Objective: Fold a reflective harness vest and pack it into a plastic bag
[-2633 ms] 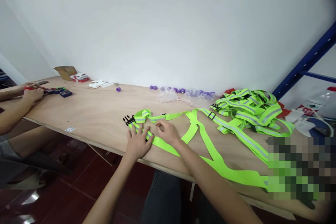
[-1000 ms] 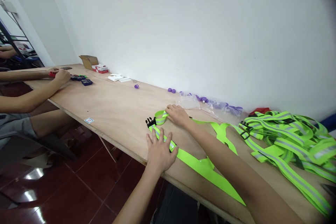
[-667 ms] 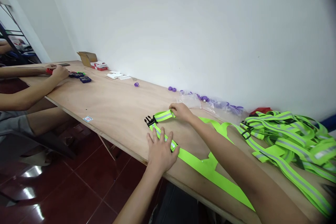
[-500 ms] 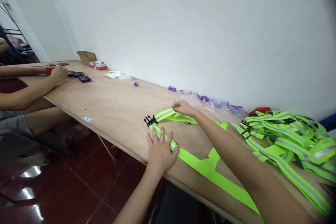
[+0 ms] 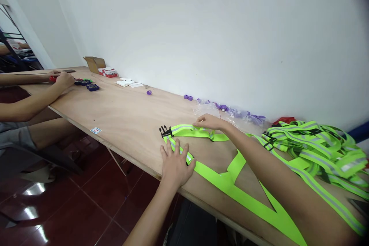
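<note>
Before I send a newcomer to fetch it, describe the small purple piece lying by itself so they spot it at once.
Start at the long wooden table beside the white wall. Near the wall, between the white items and a purple pair, lies the purple piece. It sits alone, while its purple neighbours are paired or bunched around the clear bag.

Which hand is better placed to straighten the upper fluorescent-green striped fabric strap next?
Right, most likely: the right hand touches that upper strap, near the black plastic pronged buckle. The left hand lies spread across the lower fluorescent-green fabric strap, so seems better suited to holding that down.
</note>
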A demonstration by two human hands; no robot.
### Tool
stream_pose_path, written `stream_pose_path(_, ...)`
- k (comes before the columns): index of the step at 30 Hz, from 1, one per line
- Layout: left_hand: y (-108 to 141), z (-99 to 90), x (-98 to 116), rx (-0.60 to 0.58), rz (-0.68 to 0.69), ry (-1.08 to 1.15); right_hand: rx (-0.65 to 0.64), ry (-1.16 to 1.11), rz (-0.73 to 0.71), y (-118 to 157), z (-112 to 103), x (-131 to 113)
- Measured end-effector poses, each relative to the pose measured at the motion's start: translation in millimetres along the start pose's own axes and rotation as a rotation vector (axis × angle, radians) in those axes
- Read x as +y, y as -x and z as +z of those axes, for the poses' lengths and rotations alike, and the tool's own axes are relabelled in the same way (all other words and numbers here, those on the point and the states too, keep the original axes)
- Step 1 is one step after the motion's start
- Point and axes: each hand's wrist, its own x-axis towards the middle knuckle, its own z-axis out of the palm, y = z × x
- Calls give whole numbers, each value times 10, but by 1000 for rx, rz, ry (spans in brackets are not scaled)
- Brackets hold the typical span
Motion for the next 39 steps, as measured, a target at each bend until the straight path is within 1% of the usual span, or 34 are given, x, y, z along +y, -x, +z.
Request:
stream_pose_path(4,1,-8,-3,-3,6,-6,130,365,-16,236,-11,140)
stream_pose_path(7,3,-12,-6,6,7,-19,173,590,-109,431,-24,273)
stream_pose_path(9,4,-18,-4,5,5,-30,178,646,-190,537,-38,345)
stream_pose_path(10,5,-24,-2,1,2,-36,180,629,-221,577,-46,371)
stream_pose_path(12,5,-45,2,-10,-1,-48,185,506,-241,629,-63,399)
stream_pose_path(14,1,-81,4,-16,-2,-56,192,316,-205,646,-77,395)
stream_pose_path(17,-30,-169,0,-7,-3,-65,163,74,-141,628,-88,349)
stream_pose_path(20,-117,-272,-18,2,-42,-94,105,-105,-162,585,-90,296)
stream_pose_path(23,-262,-355,-59,14,-95,-139,101,-245,-176,547,-91,273)
stream_pose_path(26,-431,-398,-122,-4,-40,-194,119,-327,-161,532,-94,293)
stream_pose_path(29,-584,-401,-198,-17,0,-225,144,-381,-132,537,-99,359)
stream_pose_path(34,-753,-342,-322,-31,-76,-187,245,-418,-63,549,-94,514)
stream_pose_path(39,-811,-287,-393,-40,-141,-152,312,-420,-46,579,-97,631)
